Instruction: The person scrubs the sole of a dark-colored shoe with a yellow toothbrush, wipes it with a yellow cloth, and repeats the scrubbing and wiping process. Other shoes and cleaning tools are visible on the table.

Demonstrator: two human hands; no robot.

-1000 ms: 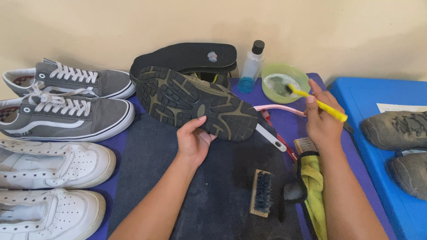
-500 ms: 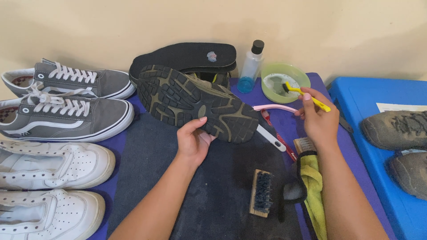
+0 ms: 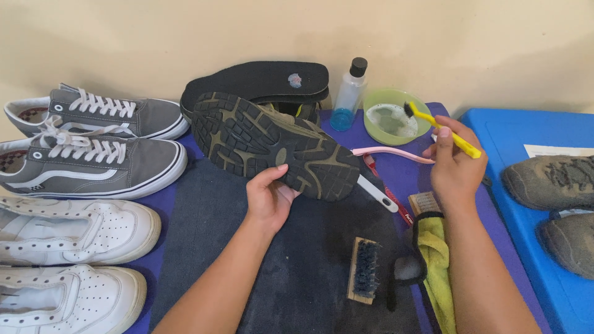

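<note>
Over one green bowl [image 3: 396, 117], right hand [image 3: 456, 170] grasps one yellow brush [image 3: 444, 130]; left hand [image 3: 269, 198] grasps one shoe [image 3: 272, 145].

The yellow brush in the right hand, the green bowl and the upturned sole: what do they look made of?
Yellow brush: glossy moulded plastic handle, dark bristle tuft, probably synthetic. Green bowl: smooth, even-coloured, likely plastic, holding pale foamy liquid. Shoe sole, held by the left hand: matte dark rubber by its look, with chunky lugs and tan inserts. The right hand grips the brush.
</note>
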